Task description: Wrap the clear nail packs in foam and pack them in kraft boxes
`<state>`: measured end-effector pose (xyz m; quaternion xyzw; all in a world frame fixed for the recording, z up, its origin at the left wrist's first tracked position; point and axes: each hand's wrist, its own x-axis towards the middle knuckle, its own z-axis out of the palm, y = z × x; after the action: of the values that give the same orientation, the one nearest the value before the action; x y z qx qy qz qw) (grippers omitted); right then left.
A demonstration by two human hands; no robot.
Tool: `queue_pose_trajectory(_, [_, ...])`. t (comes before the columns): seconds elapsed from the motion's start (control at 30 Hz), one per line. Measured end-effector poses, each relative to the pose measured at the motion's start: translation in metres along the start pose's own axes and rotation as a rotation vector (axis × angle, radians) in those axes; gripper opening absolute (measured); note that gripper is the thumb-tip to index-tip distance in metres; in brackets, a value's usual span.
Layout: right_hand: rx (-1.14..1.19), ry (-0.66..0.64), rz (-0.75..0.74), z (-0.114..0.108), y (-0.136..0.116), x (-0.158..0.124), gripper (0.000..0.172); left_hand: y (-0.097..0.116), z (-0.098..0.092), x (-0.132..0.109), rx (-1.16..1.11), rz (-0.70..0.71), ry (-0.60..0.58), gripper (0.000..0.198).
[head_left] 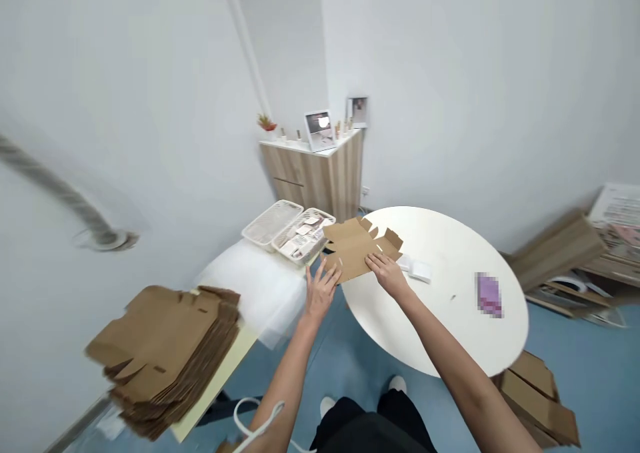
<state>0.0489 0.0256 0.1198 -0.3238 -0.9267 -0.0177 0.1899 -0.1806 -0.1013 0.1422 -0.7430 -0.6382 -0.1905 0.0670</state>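
A flat, unfolded cardboard box (353, 247) with cut flaps and slots lies over the left edge of the round table, reaching past it. My right hand (387, 275) is on its near right part, fingers laid over the top and the thumb out of sight, seeming to grip the near edge. At the box's near left corner is my left hand (320, 291), its fingers spread and the fingertips touching the cardboard. A stack of similar flat cardboard boxes (165, 339) rests on the side table to the left.
White round table (450, 239) carries small white packets (420, 271) and a blurred purple item (489, 295). Two plastic baskets (273, 223), one filled with packets, stand beyond my left hand. Cartons (537, 399) sit on the floor at right; a wooden cabinet (313, 173) fills the corner.
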Motion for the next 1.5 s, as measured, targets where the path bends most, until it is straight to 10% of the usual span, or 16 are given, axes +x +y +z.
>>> queue_pose_trajectory(0.2, [0.011,-0.235,0.166,0.038,0.057,-0.108,0.051,0.06,0.097,0.016,-0.108,0.097,-0.253,0.038])
queue_pose_trajectory(0.43, [0.057,-0.464,0.157,0.083,0.055,-0.164,0.05,0.08,0.162,-0.016,-0.134,-0.027,-0.371,0.034])
queue_pose_trajectory(0.9, [0.17,-0.491,0.229,0.1,0.032,-0.171,0.053,0.085,0.172,-0.025,0.053,0.009,-0.476,0.075])
queue_pose_trajectory(1.07, [0.24,-0.55,0.358,0.088,0.031,-0.158,0.036,0.114,0.186,-0.018,-0.184,0.225,-0.525,0.051])
queue_pose_trajectory(1.5, [0.372,-0.62,0.621,0.076,0.055,-0.128,0.023,0.116,0.216,0.015,-0.565,-0.057,-0.381,0.024])
